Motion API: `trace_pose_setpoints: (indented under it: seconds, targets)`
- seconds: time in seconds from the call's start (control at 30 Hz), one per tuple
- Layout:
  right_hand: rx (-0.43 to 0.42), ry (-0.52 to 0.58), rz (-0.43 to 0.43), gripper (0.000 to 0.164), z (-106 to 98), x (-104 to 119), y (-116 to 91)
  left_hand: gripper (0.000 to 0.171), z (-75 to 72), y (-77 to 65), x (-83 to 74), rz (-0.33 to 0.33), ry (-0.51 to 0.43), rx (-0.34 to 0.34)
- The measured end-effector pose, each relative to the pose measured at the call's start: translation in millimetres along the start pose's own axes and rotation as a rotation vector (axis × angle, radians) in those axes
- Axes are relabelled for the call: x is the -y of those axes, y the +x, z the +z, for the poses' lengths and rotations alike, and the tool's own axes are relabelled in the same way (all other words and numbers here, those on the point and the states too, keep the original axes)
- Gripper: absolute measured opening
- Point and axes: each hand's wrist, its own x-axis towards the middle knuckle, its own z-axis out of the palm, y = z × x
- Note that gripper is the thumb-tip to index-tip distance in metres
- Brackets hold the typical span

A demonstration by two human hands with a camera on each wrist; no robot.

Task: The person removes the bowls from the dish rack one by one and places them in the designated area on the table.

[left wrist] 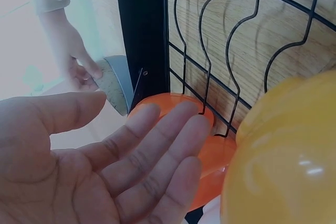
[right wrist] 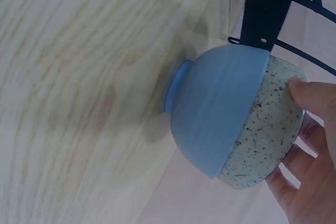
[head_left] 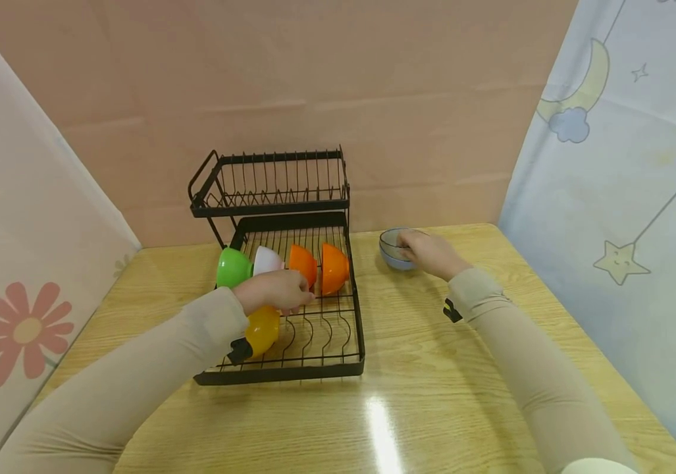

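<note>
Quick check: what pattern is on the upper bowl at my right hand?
Dark speckles on a pale ground; the upper bowl shows best in the right wrist view.

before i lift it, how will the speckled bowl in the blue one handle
The speckled bowl is probably stiff: its wall shows no bend where the right hand grips it. It may drag the blue bowl along, since it sits nested inside. Pushed, the pair could tip, as the blue bowl narrows to a foot.
</note>
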Motion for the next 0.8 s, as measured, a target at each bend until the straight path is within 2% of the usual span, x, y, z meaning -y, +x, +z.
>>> trace_pose_setpoints:
  seconds: [0.13,0.57,0.8]
  targets:
    - [0.008,-0.020,-0.034,0.011,4.8,-0.3,-3.0,0.027,-0.6,-0.8,-0.9,-0.001,-0.013,0.001]
    - [0.020,0.017,-0.045,0.013,9.5,-6.5,-0.6,0.026,-2.0,-1.3,-1.5,-0.012,-0.011,0.004]
    - [0.053,0.094,0.011,0.022,4.0,-4.0,-0.2,0.025,-1.1,-1.6,-1.8,-0.023,-0.038,0.003]
